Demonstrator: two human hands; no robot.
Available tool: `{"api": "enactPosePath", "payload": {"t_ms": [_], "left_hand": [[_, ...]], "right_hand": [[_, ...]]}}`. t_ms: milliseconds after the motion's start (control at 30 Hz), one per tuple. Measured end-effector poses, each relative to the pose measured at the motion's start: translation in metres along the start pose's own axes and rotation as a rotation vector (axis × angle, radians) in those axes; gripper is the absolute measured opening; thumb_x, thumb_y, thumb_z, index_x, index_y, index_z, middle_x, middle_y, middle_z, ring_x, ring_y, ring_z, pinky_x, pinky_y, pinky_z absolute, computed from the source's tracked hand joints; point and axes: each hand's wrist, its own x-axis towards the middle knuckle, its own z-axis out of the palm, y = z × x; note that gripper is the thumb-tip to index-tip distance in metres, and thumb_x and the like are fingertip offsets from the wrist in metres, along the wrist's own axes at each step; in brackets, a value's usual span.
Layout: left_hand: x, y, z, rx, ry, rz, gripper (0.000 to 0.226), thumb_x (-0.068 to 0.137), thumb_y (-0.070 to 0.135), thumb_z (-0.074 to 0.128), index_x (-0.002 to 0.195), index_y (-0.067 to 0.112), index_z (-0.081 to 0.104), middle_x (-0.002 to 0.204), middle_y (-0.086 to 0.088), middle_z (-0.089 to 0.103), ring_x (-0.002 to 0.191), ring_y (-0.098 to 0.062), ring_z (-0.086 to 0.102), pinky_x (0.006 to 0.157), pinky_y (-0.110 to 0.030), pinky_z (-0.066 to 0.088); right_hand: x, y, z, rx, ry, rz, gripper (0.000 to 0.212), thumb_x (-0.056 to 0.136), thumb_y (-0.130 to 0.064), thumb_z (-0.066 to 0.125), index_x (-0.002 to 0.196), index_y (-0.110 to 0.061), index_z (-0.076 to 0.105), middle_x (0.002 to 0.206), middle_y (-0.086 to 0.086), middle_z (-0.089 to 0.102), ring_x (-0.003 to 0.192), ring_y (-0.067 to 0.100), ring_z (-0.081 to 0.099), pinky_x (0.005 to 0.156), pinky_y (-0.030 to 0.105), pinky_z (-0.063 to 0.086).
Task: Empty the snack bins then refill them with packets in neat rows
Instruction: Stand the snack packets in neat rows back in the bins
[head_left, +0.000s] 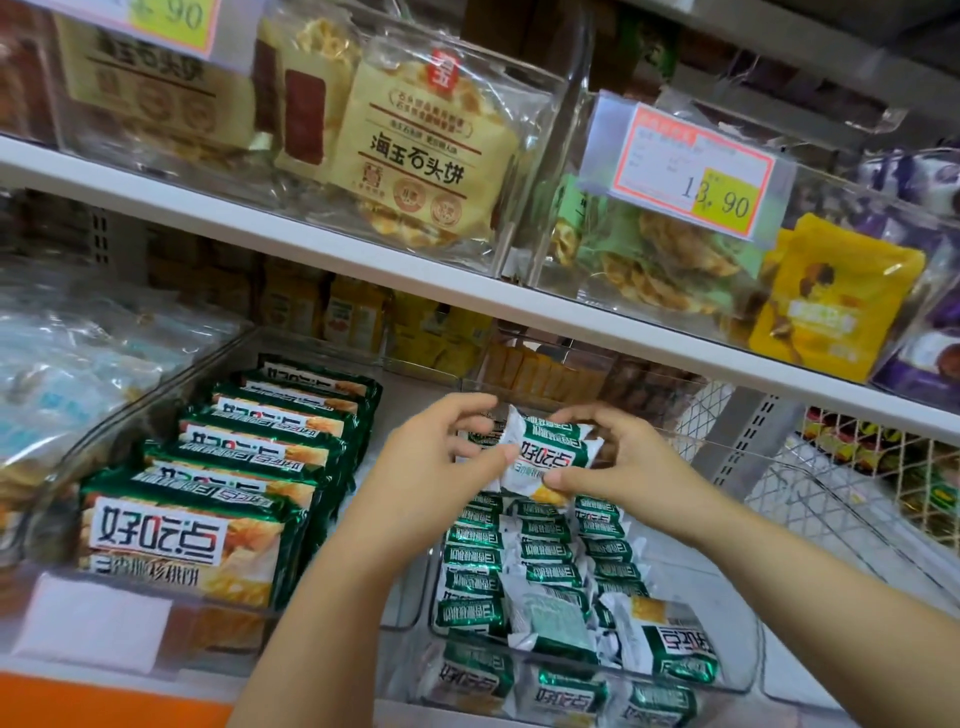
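We saw both hands holding one small green-and-white packet (553, 452) in the air between them. The left hand (441, 457) pinched the packet's left edge, thumb against curled fingers. The right hand (628, 457) gripped its right end, fingers curled over the top and thumb pressed under the lower corner. Just below the fingers stood the clear bin (748, 660). The small packets (540, 551) in it lay in three close rows directly under the held one. Nearer us than the fingertips, a few loose packets (660, 639) lay crooked at the bin's front. Well to the left of the left fingers, larger green packs (197, 525) stood in a row in a neighbouring bin. Above the fingers ran a white shelf (311, 244), and up beyond the right fingers hung a price tag (696, 166).
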Motion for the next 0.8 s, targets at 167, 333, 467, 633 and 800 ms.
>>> {"api": "enactPosePath", "payload": {"t_ms": [167,333,467,633,800], "left_hand": [[0.004,-0.017,-0.008,0.116,0.081,-0.074,0.01,0.093,0.021,0.057,0.096,0.029,0.063,0.083,0.01,0.061,0.072,-0.002,0.055,0.068,-0.02,0.044],[0.007,-0.023,-0.008,0.09,0.09,-0.084,0.013,0.091,0.019,0.059,0.088,0.03,0.063,0.078,0.009,0.06,0.064,0.0,0.051,0.065,-0.021,0.04],[0.009,-0.027,-0.007,0.061,0.095,-0.089,0.014,0.09,0.017,0.059,0.09,0.03,0.064,0.077,0.011,0.06,0.061,0.001,0.051,0.063,-0.021,0.039],[0.009,-0.027,-0.005,0.084,0.118,-0.085,0.016,0.091,0.016,0.058,0.089,0.03,0.064,0.072,0.013,0.059,0.056,0.004,0.05,0.06,-0.019,0.038],[0.008,-0.016,-0.003,0.249,0.114,-0.026,0.018,0.094,0.015,0.05,0.092,0.028,0.063,0.069,0.011,0.057,0.053,0.002,0.05,0.053,-0.019,0.04]], "right_hand": [[0.025,0.037,0.029,-0.142,-0.023,0.035,0.044,0.074,-0.022,0.081,0.102,-0.041,0.053,0.118,0.002,0.063,0.093,0.024,0.068,0.089,0.047,0.052],[0.045,0.049,0.062,-0.282,-0.024,-0.019,0.048,0.078,-0.03,0.077,0.12,-0.039,0.055,0.127,-0.004,0.047,0.114,0.011,0.048,0.098,0.024,0.036],[0.041,0.057,0.066,-0.386,-0.075,-0.003,0.057,0.082,-0.036,0.072,0.135,-0.032,0.05,0.121,-0.006,0.038,0.118,0.012,0.04,0.1,0.022,0.03],[0.041,0.053,0.069,-0.578,-0.08,0.026,0.065,0.084,-0.052,0.064,0.142,-0.039,0.038,0.129,0.0,0.038,0.124,0.022,0.039,0.103,0.038,0.038],[0.022,0.025,0.026,-0.551,-0.043,-0.059,0.048,0.087,-0.043,0.064,0.133,-0.035,0.051,0.132,-0.002,0.051,0.122,0.014,0.046,0.1,0.028,0.038]]}}
